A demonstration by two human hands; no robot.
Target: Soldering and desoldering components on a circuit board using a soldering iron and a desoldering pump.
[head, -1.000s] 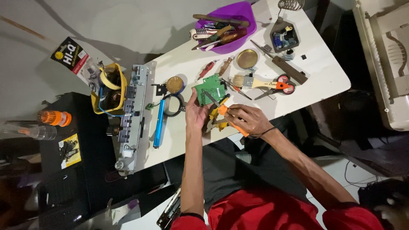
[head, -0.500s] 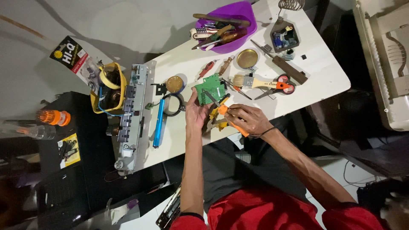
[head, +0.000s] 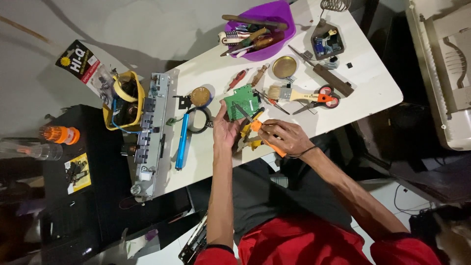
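The white worktable point(head: 206, 162) carries everything, and the largest item on it is a long grey metal chassis point(head: 149, 132) with rows of dark sockets, lying along the table's left edge beside a yellow container point(head: 122, 100) of wire. At the far end sits a purple bowl point(head: 274, 22) full of hand tools; nearer are a paintbrush point(head: 284, 92), orange-handled scissors point(head: 321, 98), a round brass tin point(head: 284, 67) and a blue pen-shaped tool point(head: 182, 141).

The work in hand centres on 1 green circuit board point(head: 240, 102), which lies flat on the table near its front edge, just beyond the fingertips. As a judgement, the job on the board is mid-way: the board is out of any housing and a tool tip is already on it, but nothing shows it finished, and the chassis lies apart, untouched.

The left hand point(head: 224, 132) reaches straight forward from a nearly vertical forearm, fingers loosely spread and steadying the board's near-left edge, not closed around anything. The right hand point(head: 284, 138) comes in from the right with the wrist bent inward; it is curled in a firm grip round the orange-handled pliers point(head: 255, 126), whose thin dark tip rests across the board.
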